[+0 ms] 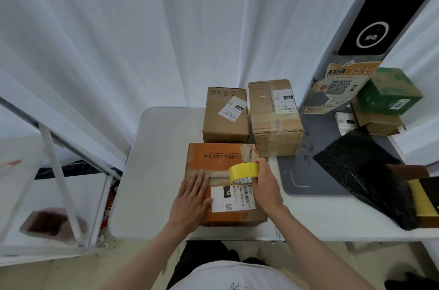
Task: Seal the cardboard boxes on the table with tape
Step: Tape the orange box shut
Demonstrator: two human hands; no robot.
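- Head view showed an orange cardboard box on the white table, nearest the person.
- Left hand lay flat on the box top, fingers straight, pressing along the seam beside the white label.
- Right hand grasped a yellow tape roll, held upright over the seam at the box's right side.
- Two brown boxes stood side by side just behind the orange one.
- A black bubble mailer lay to the right.
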